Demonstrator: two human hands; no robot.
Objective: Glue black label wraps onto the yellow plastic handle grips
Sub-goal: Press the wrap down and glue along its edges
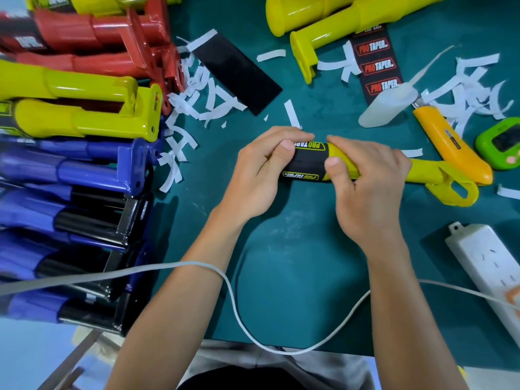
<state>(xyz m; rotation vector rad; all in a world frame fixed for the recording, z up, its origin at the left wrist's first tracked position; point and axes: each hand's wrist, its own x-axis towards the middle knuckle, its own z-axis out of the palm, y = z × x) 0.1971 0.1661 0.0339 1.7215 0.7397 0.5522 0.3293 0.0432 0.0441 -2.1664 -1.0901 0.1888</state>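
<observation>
A yellow handle grip (427, 175) lies across the green mat (295, 235) in the middle, its flanged end to the right. A black label wrap (308, 161) with yellow lettering covers its left part. My left hand (261, 175) grips the grip's left end, thumb on the wrap's left edge. My right hand (368, 187) holds the grip just right of the wrap, thumb pressing on the wrap's right edge. A plain black sheet (239, 71) lies behind, and a strip of printed labels (378, 66) lies at the back right.
Stacked yellow (84, 108), red (90, 32) and blue grips (70, 170) fill the left side. More yellow grips (337, 18) lie at the back. White paper scraps (197, 99), a glue bottle (388, 108), a yellow utility knife (450, 144), a green timer (501, 142), a power strip (486, 271) and a white cable (233, 299) surround my hands.
</observation>
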